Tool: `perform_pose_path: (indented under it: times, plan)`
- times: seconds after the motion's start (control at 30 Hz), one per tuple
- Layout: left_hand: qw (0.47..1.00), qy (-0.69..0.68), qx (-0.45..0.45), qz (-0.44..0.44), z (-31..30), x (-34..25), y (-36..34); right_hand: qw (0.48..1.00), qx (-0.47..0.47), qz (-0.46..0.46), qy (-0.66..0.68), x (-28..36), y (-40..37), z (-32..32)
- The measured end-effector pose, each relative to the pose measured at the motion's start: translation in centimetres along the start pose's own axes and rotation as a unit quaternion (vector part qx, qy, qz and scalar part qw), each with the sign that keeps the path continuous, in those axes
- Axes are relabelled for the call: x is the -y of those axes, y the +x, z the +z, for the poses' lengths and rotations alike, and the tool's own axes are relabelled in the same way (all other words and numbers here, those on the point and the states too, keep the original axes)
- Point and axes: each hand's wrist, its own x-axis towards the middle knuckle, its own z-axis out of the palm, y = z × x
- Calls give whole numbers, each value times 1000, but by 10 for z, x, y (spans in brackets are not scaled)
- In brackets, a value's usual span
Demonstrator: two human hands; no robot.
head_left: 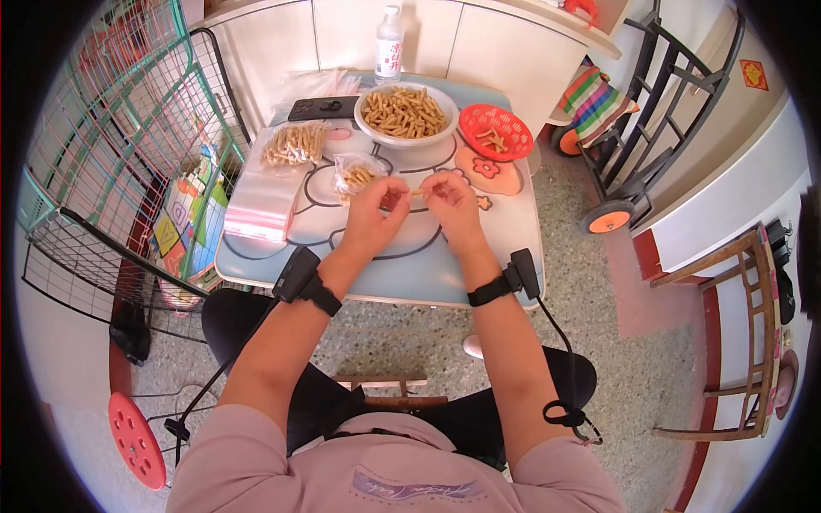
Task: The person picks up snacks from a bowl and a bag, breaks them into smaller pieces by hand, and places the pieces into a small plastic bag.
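My left hand (pixel 380 215) is closed in a pinch over the middle of the small table. Facing it, my right hand (pixel 451 210) pinches too. A short yellowish-brown stick-shaped snack (pixel 418 192) shows between the two sets of fingertips; both seem to hold an end. Just left of my left hand lies a small clear plastic bag (pixel 356 173) with a few snack sticks inside. Beyond my hands stands a white bowl (pixel 404 141) heaped with snack sticks (pixel 404 112). To its right, a red perforated basket (pixel 516 150) holds a few pieces.
A filled bag of snack sticks (pixel 295 144) and a stack of clear zip bags (pixel 259 208) lie left on the table (pixel 376 282). A dark phone (pixel 323 108) and a labelled bottle (pixel 389 47) stand behind. A wire cage (pixel 128 154) is left, a hand truck (pixel 650 120) right.
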Motion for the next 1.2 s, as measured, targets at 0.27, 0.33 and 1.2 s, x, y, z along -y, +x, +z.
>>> perform_pose_path:
  times: [0.27, 0.33, 1.2]
  plan:
    - [996, -10, -28, 86, -2, -1, 2, 999, 16, 43, 28, 20, 0, 8]
    - [994, 14, -28, 103, -3, -4, 2, 997, 31, 61, 29, 20, -1, 6]
    - [992, 66, -21, 104, -1, -10, 0, 997, 31, 43, 49, 20, 0, 5]
